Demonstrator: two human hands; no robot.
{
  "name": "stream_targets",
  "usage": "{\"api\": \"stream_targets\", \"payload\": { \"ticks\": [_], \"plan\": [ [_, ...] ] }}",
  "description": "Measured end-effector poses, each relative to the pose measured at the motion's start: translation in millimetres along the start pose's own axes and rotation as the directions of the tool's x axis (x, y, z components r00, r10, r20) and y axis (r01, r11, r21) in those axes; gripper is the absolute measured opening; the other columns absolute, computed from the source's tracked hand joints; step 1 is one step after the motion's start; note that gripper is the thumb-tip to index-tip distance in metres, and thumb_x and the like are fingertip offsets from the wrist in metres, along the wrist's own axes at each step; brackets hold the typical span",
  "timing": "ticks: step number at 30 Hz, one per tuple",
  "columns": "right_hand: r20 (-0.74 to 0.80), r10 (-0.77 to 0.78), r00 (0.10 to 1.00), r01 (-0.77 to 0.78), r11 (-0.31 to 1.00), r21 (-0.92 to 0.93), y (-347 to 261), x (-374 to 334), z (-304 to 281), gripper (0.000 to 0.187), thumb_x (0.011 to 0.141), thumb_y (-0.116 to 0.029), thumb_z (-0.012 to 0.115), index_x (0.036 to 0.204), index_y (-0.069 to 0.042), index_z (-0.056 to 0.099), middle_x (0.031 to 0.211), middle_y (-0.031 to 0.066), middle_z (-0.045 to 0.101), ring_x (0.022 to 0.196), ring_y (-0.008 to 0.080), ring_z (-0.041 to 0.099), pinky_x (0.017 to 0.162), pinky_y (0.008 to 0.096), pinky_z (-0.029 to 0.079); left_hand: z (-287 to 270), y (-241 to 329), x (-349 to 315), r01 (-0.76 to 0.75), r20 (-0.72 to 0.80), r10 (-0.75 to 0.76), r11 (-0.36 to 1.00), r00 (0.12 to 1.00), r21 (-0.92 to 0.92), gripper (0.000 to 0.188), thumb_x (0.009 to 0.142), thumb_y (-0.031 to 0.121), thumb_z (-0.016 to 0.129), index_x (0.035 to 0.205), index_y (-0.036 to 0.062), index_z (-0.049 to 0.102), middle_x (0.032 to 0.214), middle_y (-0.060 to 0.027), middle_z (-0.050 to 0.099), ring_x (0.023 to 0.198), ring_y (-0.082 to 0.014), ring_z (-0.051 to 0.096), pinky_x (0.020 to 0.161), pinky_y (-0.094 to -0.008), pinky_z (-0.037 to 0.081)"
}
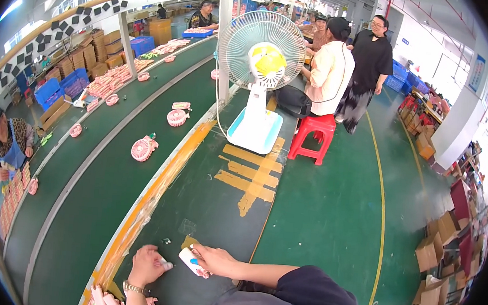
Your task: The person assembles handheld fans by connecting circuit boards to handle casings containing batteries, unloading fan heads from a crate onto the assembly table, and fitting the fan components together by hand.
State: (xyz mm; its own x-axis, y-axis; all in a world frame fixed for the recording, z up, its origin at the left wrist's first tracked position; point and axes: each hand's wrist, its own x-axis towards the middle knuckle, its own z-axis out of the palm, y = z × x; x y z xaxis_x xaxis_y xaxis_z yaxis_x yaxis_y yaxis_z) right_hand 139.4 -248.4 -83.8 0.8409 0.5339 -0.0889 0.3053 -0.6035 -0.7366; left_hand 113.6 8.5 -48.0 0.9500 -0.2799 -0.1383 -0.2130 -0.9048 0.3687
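Note:
Above the dark bench top (pixel 204 218), my right hand (pixel 216 261) grips a white, oblong piece with a blue patch (pixel 190 262); its exact kind is not clear. Some pink shows at its lower end. My left hand (pixel 146 267), a watch at its wrist, is a little to the left with fingers curled around a small whitish piece (pixel 165 264). The two hands are apart. A tiny dark-and-white bit (pixel 166 241) lies on the bench just beyond them. Pink plastic parts (pixel 107 302) are gathered by my left forearm at the bench's near edge.
A standing electric fan (pixel 257 96) occupies the bench's far end, past yellow tape strips (pixel 247 178). To the left runs a green conveyor (pixel 115 182) carrying pink handheld fans (pixel 143 149). Co-workers sit along it. A red stool (pixel 314 136) and cardboard boxes (pixel 431 253) are at right.

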Motion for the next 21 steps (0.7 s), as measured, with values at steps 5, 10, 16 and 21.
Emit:
{"api": "stream_targets", "payload": {
  "ticks": [5, 10, 16, 21],
  "plan": [
    [0.086, 0.078, 0.993, -0.081, 0.996, 0.037, 0, 8, -6, 0.041, 0.091, -0.025, 0.052, 0.126, -0.007, 0.04, 0.087, 0.0162, 0.068, 0.069, 0.0357, 0.066, 0.065, 0.0448, 0.053, 14, 24, 38, 0.314, -0.344, -0.334, 0.943, 0.878, -0.114, 0.037, 0.074, 0.023, 0.073, 0.107, 0.0106, 0.06, 0.114, -0.0135, 0.053, 0.092, -0.037, 0.06, 0.079, -0.0443, 0.05],
    [0.334, 0.094, 0.938, -0.291, 0.738, 0.609, -23, 3, -26, 0.028, 0.094, -0.011, 0.047, 0.121, -0.001, 0.044, 0.075, 0.0116, 0.067, 0.061, 0.0188, 0.067, 0.052, 0.0314, 0.053, 29, 22, 50, 0.5, -0.284, -0.455, 0.859, 0.844, 0.108, 0.035, 0.08, 0.008, 0.059, 0.114, 0.0125, 0.059, 0.107, -0.0149, 0.057, 0.094, -0.0339, 0.061, 0.078, -0.0422, 0.051],
    [0.377, -0.074, 0.923, -0.306, 0.451, 0.839, 0, -2, 4, 0.022, 0.095, -0.008, 0.047, 0.115, 0.001, 0.052, 0.086, 0.0078, 0.065, 0.057, 0.0135, 0.063, 0.049, 0.0251, 0.051, 27, 22, 22, 0.422, -0.298, -0.406, 0.907, 0.864, -0.013, 0.033, 0.078, 0.004, 0.054, 0.108, 0.0138, 0.064, 0.102, -0.0147, 0.061, 0.096, -0.0328, 0.06, 0.085, -0.0432, 0.048],
    [0.285, -0.188, 0.94, -0.135, 0.562, 0.816, -8, 7, 9, 0.02, 0.097, -0.006, 0.043, 0.113, -0.001, 0.053, 0.098, 0.0082, 0.065, 0.07, 0.0158, 0.066, 0.056, 0.0275, 0.055, 22, 12, -8, 0.357, -0.132, -0.357, 0.934, 0.925, -0.022, 0.035, 0.077, 0.018, 0.062, 0.112, 0.0166, 0.063, 0.106, -0.009, 0.062, 0.105, -0.0291, 0.056, 0.096, -0.04, 0.042]
  ]
}}
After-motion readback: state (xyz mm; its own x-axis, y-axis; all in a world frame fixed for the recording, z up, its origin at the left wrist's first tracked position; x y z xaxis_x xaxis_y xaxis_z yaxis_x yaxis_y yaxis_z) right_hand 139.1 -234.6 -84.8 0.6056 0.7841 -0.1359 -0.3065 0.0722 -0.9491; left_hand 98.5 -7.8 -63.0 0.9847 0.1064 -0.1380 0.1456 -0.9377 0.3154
